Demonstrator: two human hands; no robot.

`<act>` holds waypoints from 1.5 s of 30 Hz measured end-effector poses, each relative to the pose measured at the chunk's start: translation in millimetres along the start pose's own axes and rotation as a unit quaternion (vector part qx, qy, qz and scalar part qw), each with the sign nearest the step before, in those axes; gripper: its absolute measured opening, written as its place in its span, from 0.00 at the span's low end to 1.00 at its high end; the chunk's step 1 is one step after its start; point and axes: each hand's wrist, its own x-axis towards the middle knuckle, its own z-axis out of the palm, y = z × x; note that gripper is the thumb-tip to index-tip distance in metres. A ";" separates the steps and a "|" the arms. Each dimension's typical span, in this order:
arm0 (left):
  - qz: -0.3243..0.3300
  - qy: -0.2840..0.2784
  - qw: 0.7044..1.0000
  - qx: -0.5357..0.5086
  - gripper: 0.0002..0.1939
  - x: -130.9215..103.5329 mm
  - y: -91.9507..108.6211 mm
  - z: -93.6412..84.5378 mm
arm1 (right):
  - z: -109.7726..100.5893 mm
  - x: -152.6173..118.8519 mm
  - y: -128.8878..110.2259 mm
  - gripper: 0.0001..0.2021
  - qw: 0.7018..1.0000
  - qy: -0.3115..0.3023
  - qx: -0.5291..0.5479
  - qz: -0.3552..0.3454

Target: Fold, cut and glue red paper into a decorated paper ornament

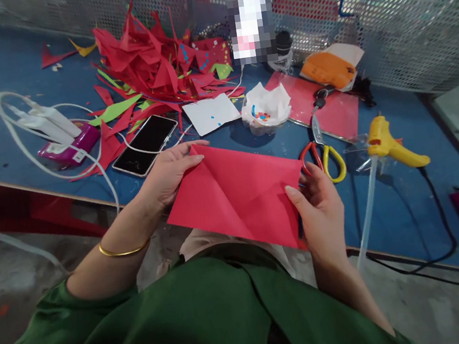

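Red paper, one sheet with creases, held between both hands in front of the table's near edge. Left hand pinches the upper-left corner, thumb on top; some fingers hidden underneath. Right hand grips the right edge, thumb on the face, other fingers curled behind.

Handling, my guess: very light, thin, fairly crisp but bendy; creases and tears easily, not very slippery. Best held by corners or edges, light pinch, nothing pressing mid-sheet.

Surface: blue table, flat, cluttered. Red scraps heaped at the back; dark-screened phone near the left hand; scissors just beyond the right hand; yellow glue gun farther right. White paper bowl with small coloured bits sits past the sheet.

Room: perforated metal panel behind the table, grey floor below, looks like concrete.
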 end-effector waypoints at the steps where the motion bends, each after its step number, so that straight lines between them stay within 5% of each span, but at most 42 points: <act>1: 0.000 -0.011 1.000 0.005 0.17 0.6 -0.6 -0.8 | 0.7 1.0 -1.5 0.31 1.000 -0.013 0.010 0.011; 4: -0.005 -0.037 0.999 0.007 0.18 2.7 -2.0 -3.4 | 3.3 2.8 -4.2 0.21 0.997 -0.039 0.050 0.040; 9: 0.016 -0.050 0.996 0.065 0.27 2.5 -6.1 -12.9 | 8.5 6.2 -9.4 0.15 0.995 0.021 0.088 0.053; 13: 0.135 -0.089 0.973 0.162 0.38 -8.4 -11.8 -25.1 | 11.4 9.2 -17.1 0.16 0.990 0.052 0.119 0.059; 16: 0.305 -0.092 0.900 0.297 0.40 -22.5 -9.7 -29.8 | 12.3 10.2 -20.9 0.17 0.990 0.049 0.122 0.058; 19: 0.442 -0.068 0.779 0.440 0.29 -36.1 -1.9 -26.6 | 13.3 10.5 -22.9 0.18 0.991 0.042 0.117 0.055; 22: 0.525 -0.075 0.674 0.514 0.10 -42.9 5.1 -18.4 | 15.0 10.0 -24.2 0.18 0.992 0.035 0.111 0.054; 24: 0.544 -0.093 0.647 0.526 0.09 -42.4 8.0 -13.6 | 15.8 8.4 -24.0 0.18 0.993 0.022 0.103 0.049; 33: 0.424 0.027 0.752 0.504 0.10 -20.8 42.2 -0.8 | 10.7 -4.3 -17.1 0.26 0.996 -0.031 0.085 0.024; 38: 0.361 -0.005 0.817 0.450 0.12 -2.2 67.8 2.6 | 5.8 1.4 -20.4 0.23 0.985 -0.104 0.121 0.070; 45: 0.266 -0.028 0.857 0.440 0.12 33.8 79.4 -10.9 | -5.7 8.9 -8.0 0.21 0.954 -0.225 0.137 0.146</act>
